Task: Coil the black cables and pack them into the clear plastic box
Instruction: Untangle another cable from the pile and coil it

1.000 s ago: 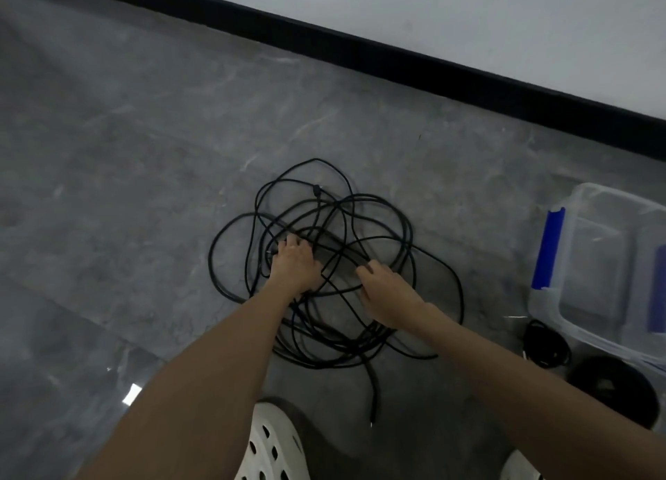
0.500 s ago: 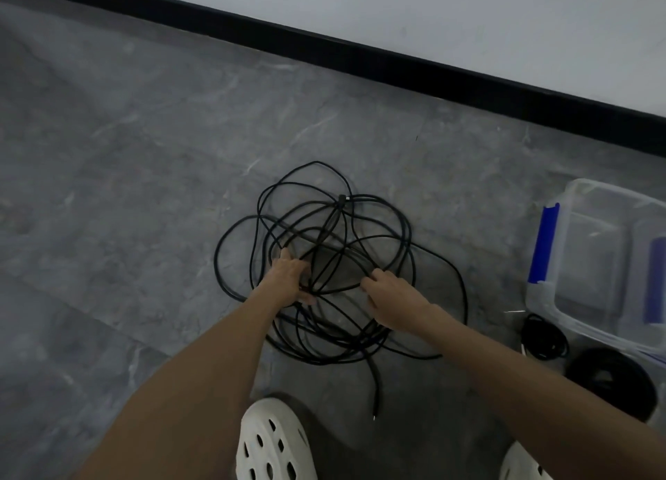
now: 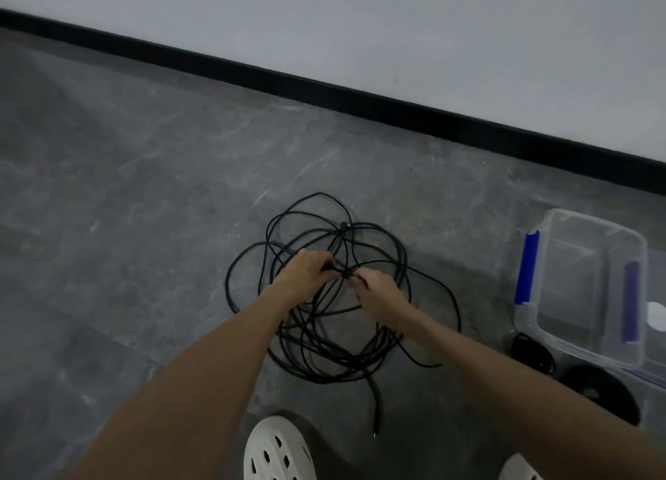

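Head view: two hands work a tangled cable on the floor, with a box off to the right.

One loose tangled cable (image 3: pixel 383 339) sprawls on the grey floor (image 3: pixel 126 227), well apart from the clear plastic box (image 3: pixel 576 292), which lies open with two blue clips (image 3: pixel 526 267). The left hand (image 3: pixel 302 277) and the right hand (image 3: pixel 380 295) meet over the middle of the tangle. The fingers (image 3: pixel 319 261) of each are curled and pinch a strand, and both forearms cover part of the loops. Two coiled cables sit just beside the box's near edge, a small coil (image 3: pixel 531 353) and a bigger coil (image 3: pixel 605 393). Two white shoes (image 3: pixel 277 450) stand at the bottom, and the cable's free end lies near the left one. A black skirting (image 3: pixel 324 86) runs along the wall.
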